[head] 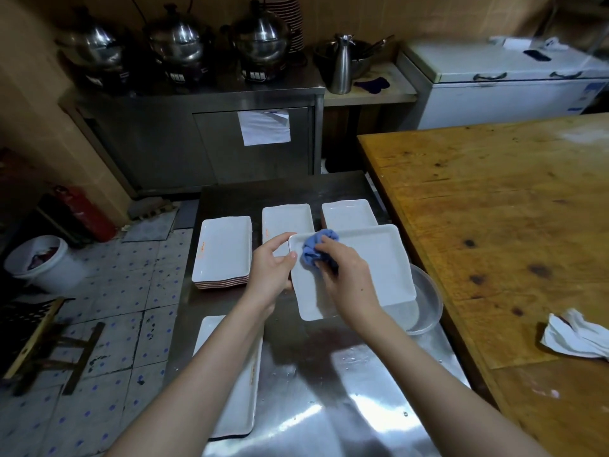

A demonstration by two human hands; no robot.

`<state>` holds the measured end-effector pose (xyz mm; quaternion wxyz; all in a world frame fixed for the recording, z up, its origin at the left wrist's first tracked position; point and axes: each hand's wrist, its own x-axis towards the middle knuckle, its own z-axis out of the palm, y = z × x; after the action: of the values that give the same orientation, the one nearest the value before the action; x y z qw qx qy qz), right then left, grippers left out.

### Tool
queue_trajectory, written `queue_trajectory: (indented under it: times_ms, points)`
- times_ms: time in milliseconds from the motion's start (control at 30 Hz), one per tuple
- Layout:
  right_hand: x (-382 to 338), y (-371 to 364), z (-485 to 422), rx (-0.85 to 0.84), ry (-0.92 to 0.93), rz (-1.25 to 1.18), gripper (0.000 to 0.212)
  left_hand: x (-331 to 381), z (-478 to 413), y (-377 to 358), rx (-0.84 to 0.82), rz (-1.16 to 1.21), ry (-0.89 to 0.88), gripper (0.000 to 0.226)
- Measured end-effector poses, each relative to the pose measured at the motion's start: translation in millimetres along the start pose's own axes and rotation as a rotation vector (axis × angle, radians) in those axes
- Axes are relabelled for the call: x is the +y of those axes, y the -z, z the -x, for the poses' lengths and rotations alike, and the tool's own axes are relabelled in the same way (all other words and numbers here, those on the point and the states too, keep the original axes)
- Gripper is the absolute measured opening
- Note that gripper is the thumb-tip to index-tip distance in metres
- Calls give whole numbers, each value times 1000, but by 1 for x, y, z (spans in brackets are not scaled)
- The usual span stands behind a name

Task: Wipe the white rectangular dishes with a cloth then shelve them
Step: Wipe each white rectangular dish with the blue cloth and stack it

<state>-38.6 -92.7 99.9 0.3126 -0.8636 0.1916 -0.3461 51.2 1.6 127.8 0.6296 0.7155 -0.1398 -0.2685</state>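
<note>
Left hand [272, 268] grips the left edge of a white dish [379, 265], thumb on the rim and fingers curled round the edge. The dish sits over the right side of the steel table [346, 390], and its right end covers part of a round basin [428, 301]. Cannot tell if it rests on the basin. Right hand [346, 275] clutches a bunched blue cloth [316, 247] and presses it on the dish's inner face near its far-left corner.

More white dishes are on the steel table. A left stack [224, 252] stands by the left edge. A middle stack [286, 219] and a right stack [347, 212] stand toward the far edge, both partly hidden behind the held dish. A near stack [237, 390] is at the near-left, partly under the left forearm.

A wood table [494, 225] stands just beside the steel one, on the right. A crumpled white rag [573, 338] lies on it. Three pots [263, 41] sit on a steel cabinet [164, 143] at the back. A white bucket [39, 262] is on the floor at left.
</note>
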Motion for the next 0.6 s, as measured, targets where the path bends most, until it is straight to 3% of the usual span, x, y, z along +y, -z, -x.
queue_trajectory:
  times_ms: [167,333,600]
  points:
    - [25,4,3,-108,144,87,27,-2,-2,5,1,11,14,30]
    - [48,31,4,-56,183,145,19,-5,0,12,31,22,53,30]
    - [54,41,12,52,35,213,24,-10,-1,18,61,19,65,31]
